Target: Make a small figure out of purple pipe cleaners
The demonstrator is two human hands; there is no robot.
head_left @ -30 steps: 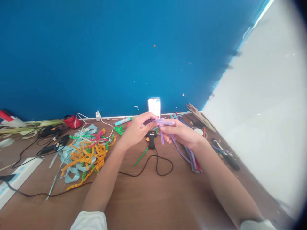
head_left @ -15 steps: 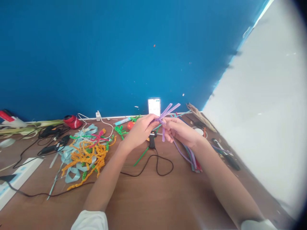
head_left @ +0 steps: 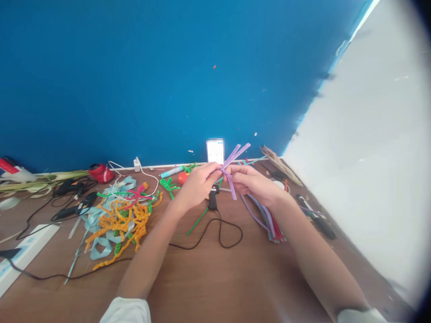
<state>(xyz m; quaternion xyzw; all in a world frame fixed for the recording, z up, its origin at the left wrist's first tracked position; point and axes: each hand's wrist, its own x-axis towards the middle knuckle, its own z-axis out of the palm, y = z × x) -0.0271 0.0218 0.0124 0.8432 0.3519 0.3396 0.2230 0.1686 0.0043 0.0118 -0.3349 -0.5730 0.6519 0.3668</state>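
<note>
the left grip (head_left: 201,178) is closed in a pinch, thumb against forefinger, on the purple stems (head_left: 232,157), which are held up above the bench (head_left: 215,278) between the two hands. the right grip (head_left: 256,185) meets it from the other side, its thumb and forefinger closed on the same stems close to where they cross; its other fingers are curled in below, partly hidden.

the crossing lies right at the fingertips, in the narrow space where both hands nearly touch. from there two straight ends slant up and to the right, spread in a narrow v above the right forefinger, and another end hangs down, tilted slightly, in front of the right hand's fingers. whatever lies inside the left hand cannot be made out.

behind the hands a lit phone (head_left: 215,150) stands upright near the blue wall (head_left: 202,80). below the hands, on the bench, is a black glue gun (head_left: 212,199) with its cord looped toward the near side, and a green stem (head_left: 197,221) just beside it. a bundle of colored stems (head_left: 271,226) lies under the right forearm, while a tangle of orange stems (head_left: 123,220) sits well to the left of the left hand.
</note>
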